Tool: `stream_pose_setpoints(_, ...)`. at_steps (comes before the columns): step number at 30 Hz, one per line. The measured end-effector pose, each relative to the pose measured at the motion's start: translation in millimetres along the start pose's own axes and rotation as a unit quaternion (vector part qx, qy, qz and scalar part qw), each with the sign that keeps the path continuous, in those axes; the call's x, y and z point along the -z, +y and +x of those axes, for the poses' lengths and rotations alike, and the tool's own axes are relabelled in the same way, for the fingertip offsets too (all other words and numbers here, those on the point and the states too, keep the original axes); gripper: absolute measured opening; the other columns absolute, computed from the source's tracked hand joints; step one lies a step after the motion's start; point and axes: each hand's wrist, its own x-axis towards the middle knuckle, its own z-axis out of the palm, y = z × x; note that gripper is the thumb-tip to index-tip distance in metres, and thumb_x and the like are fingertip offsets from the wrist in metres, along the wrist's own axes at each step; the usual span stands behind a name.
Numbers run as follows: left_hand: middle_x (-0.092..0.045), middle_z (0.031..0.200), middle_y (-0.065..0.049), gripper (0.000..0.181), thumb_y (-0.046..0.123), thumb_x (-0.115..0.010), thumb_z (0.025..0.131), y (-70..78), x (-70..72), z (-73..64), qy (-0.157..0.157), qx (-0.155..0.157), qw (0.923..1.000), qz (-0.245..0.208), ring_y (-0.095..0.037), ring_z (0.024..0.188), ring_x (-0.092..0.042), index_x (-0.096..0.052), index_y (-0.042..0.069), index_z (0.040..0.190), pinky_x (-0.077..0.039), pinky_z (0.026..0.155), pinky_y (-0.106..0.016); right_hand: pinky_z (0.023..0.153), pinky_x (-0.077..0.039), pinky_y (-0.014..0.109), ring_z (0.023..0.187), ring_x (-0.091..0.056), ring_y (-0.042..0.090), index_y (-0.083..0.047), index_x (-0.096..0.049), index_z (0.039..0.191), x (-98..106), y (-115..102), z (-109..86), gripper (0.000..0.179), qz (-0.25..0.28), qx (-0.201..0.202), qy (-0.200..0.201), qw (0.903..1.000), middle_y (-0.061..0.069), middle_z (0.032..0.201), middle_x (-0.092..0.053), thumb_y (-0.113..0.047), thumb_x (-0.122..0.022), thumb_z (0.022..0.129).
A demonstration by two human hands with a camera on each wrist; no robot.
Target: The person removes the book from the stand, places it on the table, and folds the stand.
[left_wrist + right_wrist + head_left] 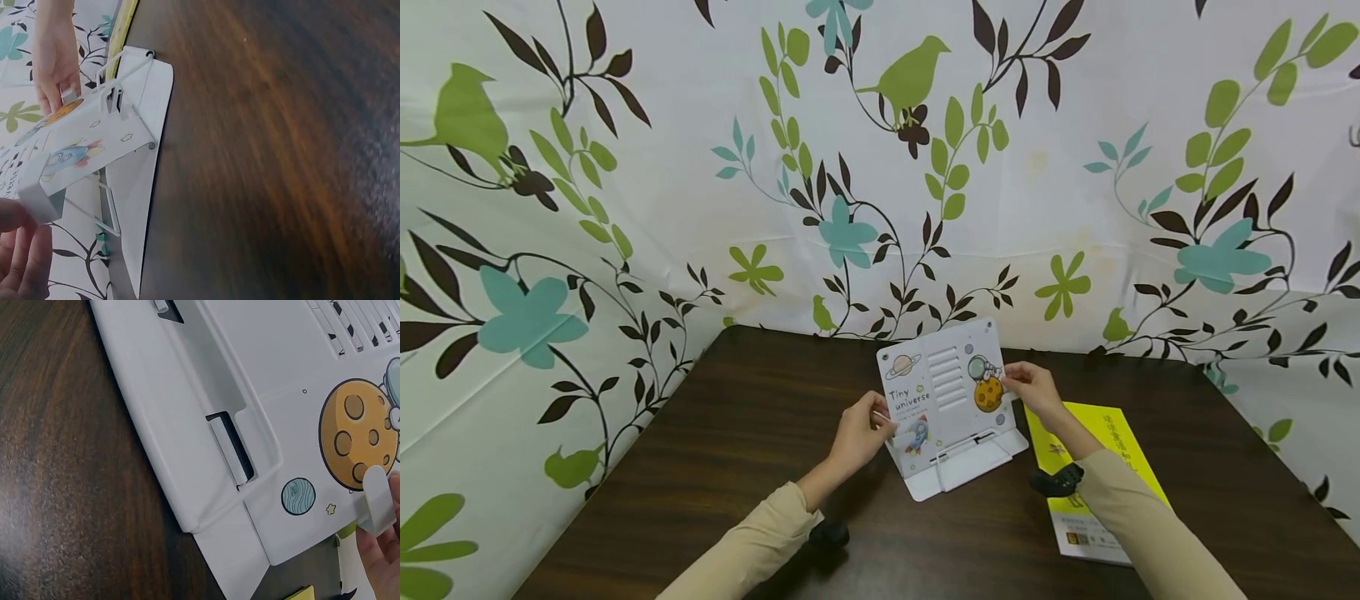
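Observation:
A white book stand (917,375) printed with "Tiny universe", a planet, a rocket and an astronaut stands tilted back on its base on the dark table. My left hand (859,432) pinches its left edge; in the left wrist view, the fingers (31,256) are at a white side clip (40,190). At the right edge my right hand (1033,387) pinches another white clip (378,500), beside the orange moon picture (356,434). White wire page holders (940,472) cross the stand's lower ledge.
A yellow book (1108,429) lies on the table right of the stand, partly under my right forearm. The dark wooden table (700,450) reaches back to a patterned cloth (662,167) with birds and leaves. Dark bands (1060,481) sit at both wrists.

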Motion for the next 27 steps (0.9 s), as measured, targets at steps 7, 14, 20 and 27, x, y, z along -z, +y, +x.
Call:
stream_pose_setpoints(7, -0.062, 0.08, -0.011, 0.022, -0.005, -0.068, 0.071, -4.0, 8.1, 7.1, -0.022, -0.011, 0.9996, 0.016, -0.017, 0.068, -0.063, -0.056, 0.0, 0.09, -0.049, 0.059, -0.024, 0.088, -0.045, 0.036, 0.101, -0.05, 0.03, 0.005, -0.048, 0.122, 2.6, -6.6, -6.5, 0.035, 0.002, 0.001, 0.007, 1.0, 0.022, 0.114, -0.053, -0.01, -0.053, 0.091)
stream_pose_setpoints(14, -0.064, 0.085, -0.009, 0.032, -0.003, -0.069, 0.074, 5.0, 25.6, 28.6, 0.008, -0.023, 0.9997, 0.011, -0.018, 0.071, -0.063, -0.057, 0.001, 0.103, -0.049, 0.064, -0.032, 0.095, -0.039, 0.045, 0.109, -0.048, 0.035, 0.004, -0.042, 0.128, 4.7, -24.4, -38.7, 0.042, 0.006, 0.009, 0.025, 0.9996, 0.024, 0.12, -0.049, -0.009, -0.054, 0.09)
stream_pose_setpoints(20, -0.062, 0.086, -0.011, 0.035, -0.004, -0.067, 0.074, 16.7, 33.4, 49.0, 0.022, -0.057, 0.9979, 0.019, -0.021, 0.072, -0.062, -0.058, 0.001, 0.108, -0.049, 0.067, -0.032, 0.086, -0.047, 0.037, 0.097, -0.055, 0.025, 0.005, -0.043, 0.126, -4.4, -27.0, -74.1, 0.042, 0.028, -0.027, -0.034, 0.9987, 0.023, 0.115, -0.053, -0.01, -0.055, 0.089)
stream_pose_setpoints(27, -0.063, 0.089, -0.01, 0.036, -0.006, -0.067, 0.074, 19.9, 33.0, 56.6, 0.017, -0.083, 0.9955, 0.043, -0.019, 0.072, -0.059, -0.059, 0.0, 0.108, -0.048, 0.068, -0.031, 0.079, -0.051, 0.036, 0.093, -0.061, 0.023, 0.008, -0.044, 0.124, -27.0, -14.8, -103.8, 0.045, 0.106, -0.109, -0.095, 0.9838, 0.022, 0.112, -0.058, -0.008, -0.061, 0.086)
